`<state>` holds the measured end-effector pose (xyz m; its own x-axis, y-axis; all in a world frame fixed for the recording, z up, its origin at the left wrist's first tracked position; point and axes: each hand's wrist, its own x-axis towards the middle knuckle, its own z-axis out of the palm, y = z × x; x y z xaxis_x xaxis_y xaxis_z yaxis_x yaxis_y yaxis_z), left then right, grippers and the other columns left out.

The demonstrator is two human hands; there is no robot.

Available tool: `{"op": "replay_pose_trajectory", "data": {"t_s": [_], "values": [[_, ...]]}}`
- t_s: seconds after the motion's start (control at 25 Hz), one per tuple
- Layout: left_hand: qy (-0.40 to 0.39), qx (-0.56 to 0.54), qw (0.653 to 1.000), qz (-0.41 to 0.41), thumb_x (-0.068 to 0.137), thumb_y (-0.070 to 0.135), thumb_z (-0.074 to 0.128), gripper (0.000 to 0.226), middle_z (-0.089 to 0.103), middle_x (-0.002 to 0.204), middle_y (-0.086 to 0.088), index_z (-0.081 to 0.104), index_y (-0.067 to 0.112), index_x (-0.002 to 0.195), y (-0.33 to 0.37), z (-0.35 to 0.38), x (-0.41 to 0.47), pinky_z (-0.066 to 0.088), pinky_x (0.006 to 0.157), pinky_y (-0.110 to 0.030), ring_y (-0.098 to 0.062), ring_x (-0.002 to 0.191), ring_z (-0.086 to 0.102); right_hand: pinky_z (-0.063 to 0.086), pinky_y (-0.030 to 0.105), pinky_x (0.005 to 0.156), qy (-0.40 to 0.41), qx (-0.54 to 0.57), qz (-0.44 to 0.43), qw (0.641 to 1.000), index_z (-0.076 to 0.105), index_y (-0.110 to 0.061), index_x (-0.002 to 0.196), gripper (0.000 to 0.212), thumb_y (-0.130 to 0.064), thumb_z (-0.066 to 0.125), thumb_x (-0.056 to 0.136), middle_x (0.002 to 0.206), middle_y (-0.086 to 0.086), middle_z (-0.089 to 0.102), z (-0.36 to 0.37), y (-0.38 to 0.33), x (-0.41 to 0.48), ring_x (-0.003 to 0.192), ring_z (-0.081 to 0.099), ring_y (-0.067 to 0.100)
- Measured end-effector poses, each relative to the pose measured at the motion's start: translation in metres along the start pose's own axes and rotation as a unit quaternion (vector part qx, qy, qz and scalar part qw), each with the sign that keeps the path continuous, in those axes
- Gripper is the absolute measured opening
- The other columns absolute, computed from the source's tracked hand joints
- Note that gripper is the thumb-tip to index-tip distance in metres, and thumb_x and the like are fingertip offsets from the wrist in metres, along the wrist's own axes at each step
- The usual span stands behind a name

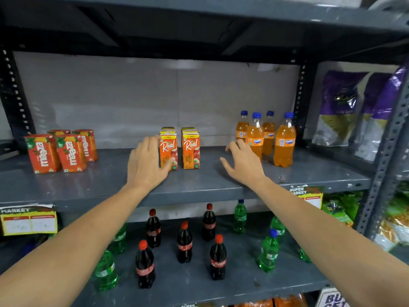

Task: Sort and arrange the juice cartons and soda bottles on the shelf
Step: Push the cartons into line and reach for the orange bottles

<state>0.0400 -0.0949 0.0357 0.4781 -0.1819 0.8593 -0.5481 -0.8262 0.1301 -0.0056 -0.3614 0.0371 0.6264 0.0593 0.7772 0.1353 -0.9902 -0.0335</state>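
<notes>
Two rows of orange Real juice cartons (191,151) stand in the middle of the grey upper shelf (199,185). My left hand (145,162) rests flat against the left side of the left row's front carton (170,151), thumb at its front. My right hand (243,165) hovers with spread fingers between the cartons and several orange Fanta bottles (284,140) at the right, holding nothing. Several red Maaza cartons (70,152) stand at the left of the same shelf.
On the lower shelf (194,282) stand several scattered Coca-Cola bottles (218,257) and green soda bottles (269,253). Purple bags (338,107) fill the neighbouring rack at right. Perforated posts (302,98) frame the bay; price tags (28,220) hang on the shelf edge.
</notes>
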Motion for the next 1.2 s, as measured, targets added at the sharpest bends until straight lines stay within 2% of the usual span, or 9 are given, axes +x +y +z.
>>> {"op": "replay_pose_trajectory", "data": {"t_s": [0.16,0.36,0.44,0.56,0.64,0.76,0.88,1.04,1.2], "values": [[-0.023,-0.001,0.995,0.098,0.076,0.039,0.072,0.057,0.06,0.11,-0.016,0.051,0.005,0.117,0.043,0.008,-0.001,0.044,0.081,-0.044,-0.033,0.097,0.057,0.051,0.032,0.07,0.012,-0.061,-0.01,0.998,0.051,-0.014,0.113,0.039,-0.037,0.061,0.083,0.116,0.008,0.054,-0.026,0.035,-0.024,0.099,0.054,0.023],[-0.052,-0.107,0.991,0.057,0.077,0.044,0.069,0.06,0.056,0.119,-0.011,0.048,0.008,0.121,0.116,0.053,0.014,0.045,0.087,-0.039,-0.028,0.109,0.053,0.048,0.04,0.08,0.047,-0.12,-0.009,0.992,0.05,-0.009,0.114,0.046,-0.036,0.062,0.078,0.123,0.013,0.053,-0.051,0.112,-0.033,0.108,0.053,0.032],[-0.082,-0.166,0.983,-0.007,0.074,0.05,0.071,0.076,0.05,0.131,-0.01,0.04,0.012,0.132,0.142,0.078,0.023,0.044,0.093,-0.038,-0.026,0.119,0.049,0.044,0.043,0.095,0.051,-0.063,0.026,0.996,0.047,-0.007,0.121,0.057,-0.039,0.065,0.077,0.129,0.015,0.049,-0.053,0.149,-0.029,0.117,0.047,0.033],[-0.145,-0.313,0.93,-0.127,0.068,0.048,0.079,0.097,0.041,0.144,-0.01,0.026,0.016,0.143,0.173,0.112,0.041,0.041,0.102,-0.041,-0.023,0.128,0.043,0.034,0.04,0.105,0.005,0.167,0.147,0.975,0.032,-0.011,0.138,0.085,-0.041,0.076,0.072,0.141,0.011,0.041,-0.047,0.189,-0.021,0.128,0.037,0.026],[-0.162,-0.381,0.892,-0.184,0.066,0.042,0.081,0.099,0.042,0.143,-0.01,0.024,0.018,0.143,0.185,0.13,0.052,0.042,0.102,-0.041,-0.024,0.127,0.045,0.041,0.034,0.101,-0.064,0.332,0.209,0.917,0.031,-0.018,0.14,0.09,-0.037,0.081,0.068,0.139,0.003,0.045,-0.038,0.205,-0.015,0.125,0.044,0.019],[-0.183,-0.386,0.886,-0.179,0.066,0.04,0.082,0.09,0.047,0.138,-0.004,0.031,0.024,0.138,0.197,0.148,0.063,0.045,0.093,-0.035,-0.022,0.121,0.049,0.053,0.019,0.071,-0.139,0.484,0.211,0.838,0.047,-0.021,0.126,0.067,-0.024,0.081,0.069,0.118,-0.003,0.061,-0.029,0.217,-0.006,0.105,0.059,0.014],[-0.167,-0.388,0.886,-0.191,0.066,0.037,0.083,0.081,0.052,0.132,-0.003,0.04,0.024,0.133,0.202,0.159,0.07,0.046,0.091,-0.036,-0.021,0.117,0.051,0.052,0.02,0.069,-0.147,0.491,0.187,0.838,0.055,-0.018,0.118,0.055,-0.02,0.081,0.069,0.105,-0.005,0.065,-0.022,0.231,0.001,0.098,0.062,0.013],[-0.162,-0.384,0.888,-0.195,0.061,0.036,0.086,0.082,0.056,0.13,-0.004,0.046,0.021,0.13,0.206,0.167,0.077,0.048,0.096,-0.042,-0.022,0.116,0.053,0.051,0.021,0.073,-0.144,0.475,0.194,0.846,0.053,-0.021,0.117,0.057,-0.023,0.082,0.069,0.101,-0.009,0.063,-0.016,0.244,0.009,0.094,0.06,0.008],[-0.163,-0.377,0.892,-0.186,0.058,0.038,0.086,0.081,0.057,0.127,-0.002,0.047,0.022,0.127,0.205,0.169,0.079,0.047,0.09,-0.034,-0.019,0.114,0.054,0.05,0.015,0.062,-0.153,0.478,0.183,0.845,0.055,-0.029,0.106,0.05,-0.026,0.084,0.065,0.099,-0.01,0.064,-0.014,0.245,0.012,0.09,0.062,0.005]]}}
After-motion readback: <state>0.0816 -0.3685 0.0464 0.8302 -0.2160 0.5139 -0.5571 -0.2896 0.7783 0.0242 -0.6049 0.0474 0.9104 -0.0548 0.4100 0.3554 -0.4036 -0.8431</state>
